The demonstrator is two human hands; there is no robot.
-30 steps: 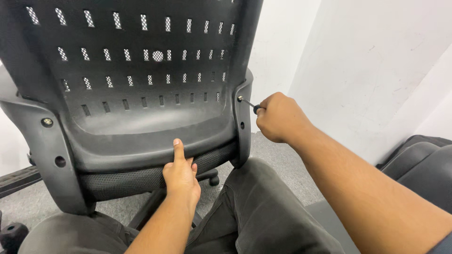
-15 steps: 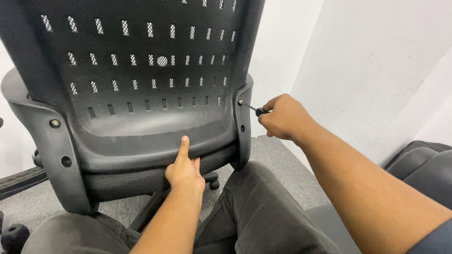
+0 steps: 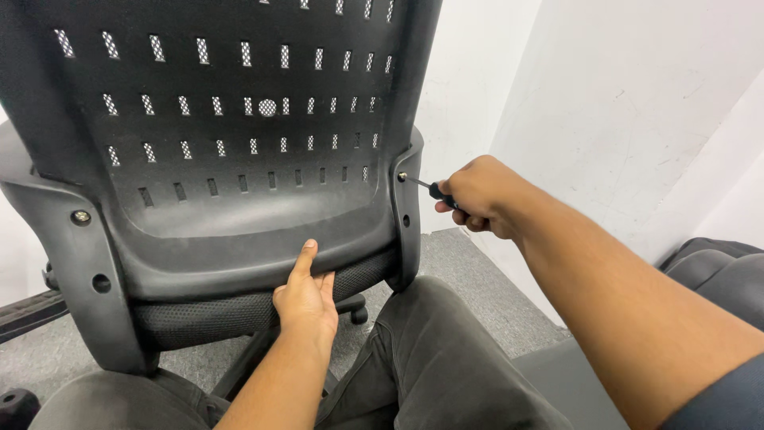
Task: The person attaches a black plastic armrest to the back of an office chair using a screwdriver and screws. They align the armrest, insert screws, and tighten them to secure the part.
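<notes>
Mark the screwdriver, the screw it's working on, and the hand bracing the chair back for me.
screwdriver (image 3: 422, 185): head view, on the metal shaft just ahead of the black handle.
screw (image 3: 403, 177): head view, on its head in the right side bracket.
left hand (image 3: 306, 299): head view, on the back of the hand.

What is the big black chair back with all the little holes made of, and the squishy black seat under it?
The black perforated chair back looks like hard moulded plastic: smooth, slightly shiny, with neat punched slots. The black seat cushion seems to be woven mesh fabric over padding, judging by its fine dotted texture. The left hand presses where they meet.
</notes>
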